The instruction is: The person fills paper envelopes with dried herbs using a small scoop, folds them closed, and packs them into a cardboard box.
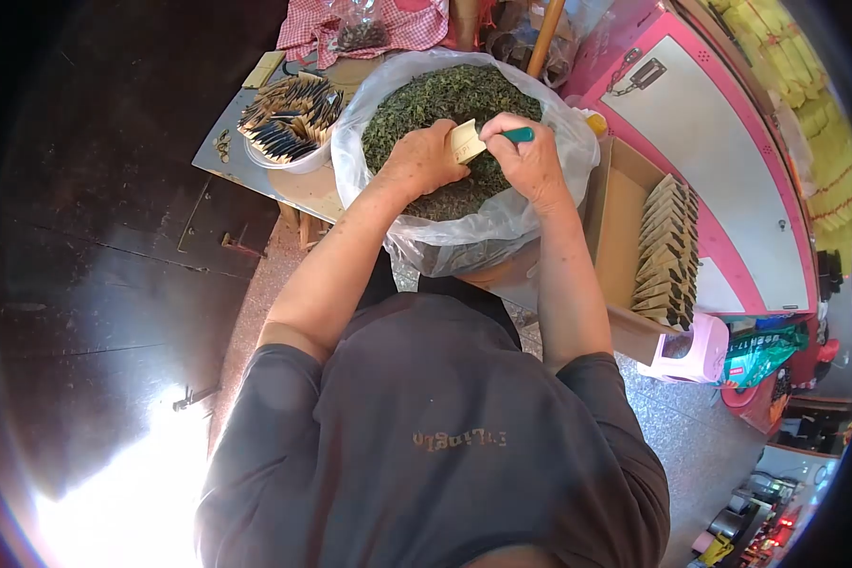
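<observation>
My left hand [420, 163] is closed on a small cream paper packet [466, 142] with printing on its side. Closed around a green-handled tool [518, 135], my right hand [528, 163] meets the packet's right end; the tool's working end is hidden. Both hands are above a big heap of dried green leaves [445, 102], which looks like loose tea. The leaves fill a wide container lined with a clear plastic bag [348, 142].
A white tub [303, 163] of dark-edged paper packets [289, 114] stands on the table at left. To the right, a cardboard box [620, 204] holds a row of similar packets [670, 251]. A pink-and-white cabinet [705, 142] and a pink plastic jug [696, 346] are beyond.
</observation>
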### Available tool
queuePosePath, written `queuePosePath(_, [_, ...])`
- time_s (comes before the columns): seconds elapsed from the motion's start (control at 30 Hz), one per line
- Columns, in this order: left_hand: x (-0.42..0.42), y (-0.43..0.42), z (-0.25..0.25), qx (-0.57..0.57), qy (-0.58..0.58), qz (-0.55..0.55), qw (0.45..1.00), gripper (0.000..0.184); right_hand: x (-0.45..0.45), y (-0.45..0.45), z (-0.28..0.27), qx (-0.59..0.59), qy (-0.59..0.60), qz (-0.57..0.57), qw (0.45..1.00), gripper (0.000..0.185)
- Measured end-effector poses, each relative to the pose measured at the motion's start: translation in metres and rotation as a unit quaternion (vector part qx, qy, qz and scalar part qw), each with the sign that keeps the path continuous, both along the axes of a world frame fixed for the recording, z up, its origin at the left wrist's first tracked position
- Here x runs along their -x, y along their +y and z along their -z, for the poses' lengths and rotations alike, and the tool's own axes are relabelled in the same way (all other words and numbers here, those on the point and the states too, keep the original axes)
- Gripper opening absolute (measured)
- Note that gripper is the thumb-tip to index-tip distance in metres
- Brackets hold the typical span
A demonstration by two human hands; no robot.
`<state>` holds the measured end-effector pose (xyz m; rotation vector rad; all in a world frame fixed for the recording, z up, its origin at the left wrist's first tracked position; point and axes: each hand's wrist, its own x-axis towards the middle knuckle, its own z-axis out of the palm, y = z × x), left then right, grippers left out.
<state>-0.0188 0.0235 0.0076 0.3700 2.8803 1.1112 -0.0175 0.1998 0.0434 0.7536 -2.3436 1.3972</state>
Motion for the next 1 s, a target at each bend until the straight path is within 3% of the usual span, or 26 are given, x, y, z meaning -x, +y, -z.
queuePosePath(0.1, [-0.001,-0.003,0.0,-0.024,0.014,0.003,1.0,0.061,-0.004,0.0,-0.016,-0.028,0.062,-0.005,0.998,0.008])
queuePosePath(0.2, [-0.004,-0.006,0.002,-0.039,0.021,0.005,0.999,0.058,-0.005,0.014,-0.022,0.033,0.051,0.036,0.998,0.011])
queuePosePath(0.4, [-0.001,-0.009,0.007,-0.046,0.006,0.008,0.999,0.062,0.014,0.031,0.019,0.089,-0.083,0.201,0.972,0.015])
queuePosePath(0.47, [0.001,-0.011,0.006,-0.046,-0.007,0.014,0.999,0.062,0.016,0.026,0.031,0.035,-0.081,0.201,0.976,0.016])
queuePosePath(0.83, [-0.006,-0.001,0.002,-0.059,0.0,-0.024,0.998,0.051,-0.003,0.011,0.015,0.2,-0.152,0.118,0.961,0.018])
queuePosePath(0.87, [-0.004,0.0,0.004,-0.041,-0.019,-0.036,0.998,0.06,-0.003,0.006,0.014,0.217,-0.165,0.099,0.957,0.018])
queuePosePath(0.9, [-0.011,-0.003,-0.005,-0.083,-0.038,-0.033,0.995,0.059,-0.008,-0.001,0.008,0.212,-0.154,0.114,0.958,0.018])
queuePosePath(0.93, [-0.007,-0.001,0.006,-0.026,0.011,-0.037,0.999,0.056,-0.015,-0.006,0.001,0.211,-0.146,0.116,0.96,0.018])
queuePosePath(1.0, [-0.008,-0.004,0.007,-0.045,0.021,-0.049,0.998,0.052,-0.01,-0.005,0.004,0.186,-0.133,0.082,0.97,0.014])
